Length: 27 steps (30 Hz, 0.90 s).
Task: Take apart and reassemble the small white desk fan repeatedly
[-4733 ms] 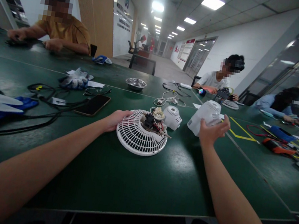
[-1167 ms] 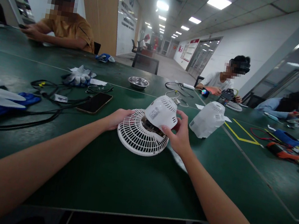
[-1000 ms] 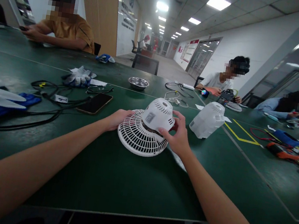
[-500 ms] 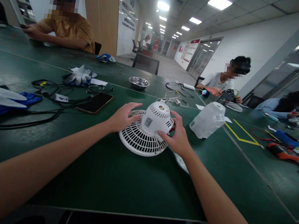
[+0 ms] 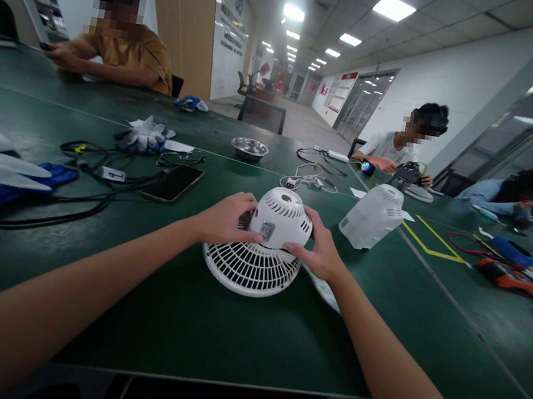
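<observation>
So the person has both hands on the white vented cover (image 5: 287,213), which is sitting dome-up over the middle of a round white fan grille (image 5: 249,276) on the green table (image 5: 223,344). The left hand (image 5: 227,220) is clamped on the cover's left side, thumb along the front next to a little grey label, fingers round toward the back. The right hand (image 5: 318,245) has the other side the same way, thumb low in front near the bottom edge (can't really tell if that edge is fully seated, the hands hide a good bit of it).

Just to the right of the right hand there's a taller, translucent white housing (image 5: 372,217) standing by itself. Behind the cover lies a loose white cable (image 5: 317,182), and past that a shiny metal bowl (image 5: 249,149). Over on the left: a dark phone (image 5: 174,183) lying flat, a tangle of black cables (image 5: 94,199) and some grey-white gloves (image 5: 142,137). Way off right is an orange multimeter (image 5: 507,275). Across the table, somebody in a mustard shirt (image 5: 140,58) is sitting, and farther right another person in white (image 5: 380,143) has their hands on some dark part.
</observation>
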Tool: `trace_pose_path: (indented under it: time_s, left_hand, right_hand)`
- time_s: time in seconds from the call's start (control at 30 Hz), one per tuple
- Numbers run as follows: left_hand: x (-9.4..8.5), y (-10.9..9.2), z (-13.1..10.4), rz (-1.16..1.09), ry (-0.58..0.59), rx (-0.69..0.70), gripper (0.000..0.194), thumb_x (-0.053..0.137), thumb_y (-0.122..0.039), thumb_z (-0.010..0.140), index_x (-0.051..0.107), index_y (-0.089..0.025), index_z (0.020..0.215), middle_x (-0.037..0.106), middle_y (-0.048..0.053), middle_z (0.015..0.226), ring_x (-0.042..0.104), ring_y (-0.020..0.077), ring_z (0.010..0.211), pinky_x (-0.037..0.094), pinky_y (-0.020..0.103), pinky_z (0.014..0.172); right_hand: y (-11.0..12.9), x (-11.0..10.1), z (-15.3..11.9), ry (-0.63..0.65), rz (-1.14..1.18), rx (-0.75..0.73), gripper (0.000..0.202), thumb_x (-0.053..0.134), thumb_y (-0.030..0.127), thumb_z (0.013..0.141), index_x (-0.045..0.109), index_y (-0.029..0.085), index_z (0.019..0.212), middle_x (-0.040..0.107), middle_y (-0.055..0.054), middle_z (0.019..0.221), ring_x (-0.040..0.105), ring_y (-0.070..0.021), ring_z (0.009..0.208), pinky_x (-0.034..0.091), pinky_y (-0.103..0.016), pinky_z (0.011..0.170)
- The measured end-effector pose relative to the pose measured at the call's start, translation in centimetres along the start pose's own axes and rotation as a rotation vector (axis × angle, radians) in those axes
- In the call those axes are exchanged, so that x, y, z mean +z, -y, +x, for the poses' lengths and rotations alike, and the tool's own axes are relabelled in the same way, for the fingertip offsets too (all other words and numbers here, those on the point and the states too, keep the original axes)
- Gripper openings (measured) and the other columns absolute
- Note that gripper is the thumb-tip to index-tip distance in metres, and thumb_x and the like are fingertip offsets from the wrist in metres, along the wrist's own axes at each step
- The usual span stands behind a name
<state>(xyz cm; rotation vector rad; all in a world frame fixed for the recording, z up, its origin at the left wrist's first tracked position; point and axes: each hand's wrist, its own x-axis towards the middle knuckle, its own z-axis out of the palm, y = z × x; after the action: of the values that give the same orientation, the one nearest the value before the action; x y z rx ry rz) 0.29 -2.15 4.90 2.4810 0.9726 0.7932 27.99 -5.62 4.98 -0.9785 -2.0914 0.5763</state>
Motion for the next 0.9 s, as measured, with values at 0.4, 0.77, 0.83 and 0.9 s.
trace_pose_path:
  time_s: [0.4,0.77,0.83,0.9]
  left_hand:
    - [0.2,0.0,0.0,0.033,0.032,-0.059,0.060,0.070,-0.059,0.080,0.066,-0.018,0.123,0.061,0.014,0.122,0.054,0.0336,0.111,0.042,0.047,0.096]
    - [0.3,0.0,0.1,0.014,0.026,-0.065,0.060,0.073,-0.058,0.078,0.065,-0.020,0.122,0.062,0.013,0.121,0.055,0.0342,0.111,0.041,0.049,0.099]
    - [0.3,-0.1,0.0,-0.008,0.014,-0.067,0.059,0.073,-0.057,0.077,0.066,-0.020,0.122,0.062,0.013,0.120,0.054,0.0341,0.110,0.041,0.049,0.098]
    - [0.3,-0.2,-0.1,-0.036,0.005,-0.066,0.059,0.074,-0.057,0.077,0.066,-0.020,0.123,0.062,0.013,0.121,0.054,0.0337,0.110,0.040,0.048,0.098]
  right_hand:
    - [0.0,0.7,0.1,-0.022,-0.077,0.027,0.082,0.079,0.050,0.076,0.037,0.029,0.144,0.063,-0.012,0.132,0.064,-0.0341,0.116,0.051,-0.057,0.099]
    - [-0.4,1.0,0.1,-0.056,-0.126,0.014,0.088,0.081,0.054,0.073,0.036,0.029,0.144,0.062,-0.013,0.134,0.062,-0.0365,0.118,0.048,-0.062,0.102]
    - [-0.4,1.0,0.1,-0.053,-0.121,0.009,0.087,0.081,0.053,0.073,0.036,0.029,0.144,0.062,-0.013,0.134,0.062,-0.0363,0.119,0.048,-0.062,0.103]
    - [-0.4,0.9,0.2,-0.051,-0.117,0.006,0.087,0.081,0.053,0.074,0.036,0.029,0.144,0.061,-0.013,0.135,0.062,-0.0360,0.120,0.048,-0.061,0.103]
